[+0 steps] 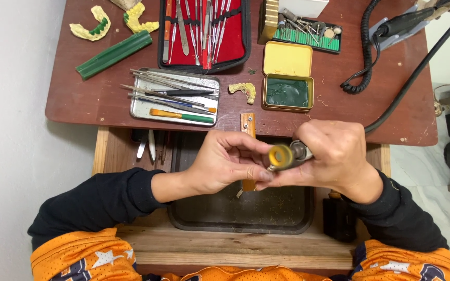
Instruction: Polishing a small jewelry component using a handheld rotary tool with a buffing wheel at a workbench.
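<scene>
Centrally, a rotary handpiece (302,152) is gripped in the right hand (334,158), fingers curled fully round its barrel, so the tool is steadied close to the body. A yellow polishing wheel (281,156) is seen at its tip, face turned up toward the camera. The left hand (224,162) is brought against it: thumb and forefinger (253,147) are pinched near closed at the wheel's rim, apparently to seat or turn it, though whether the wheel is actually clamped cannot be told from this angle. A black cable (417,70) runs from behind the right-hand fingers up and away.

Directly below the fingers a dark tray (235,211) is set, presumably to catch debris; shavings are scattered in it. A wooden bench peg (248,125) sticks out just beyond the left fingertips.

Further past the fingers, on the brown table (79,104), tools are kept within reach: a metal tray of instruments (175,96), an open green wax tin (287,92), a small yellow dental cast (244,91), a red-lined instrument case (204,34), a bur rack (308,34), a green wax stick (113,54).
</scene>
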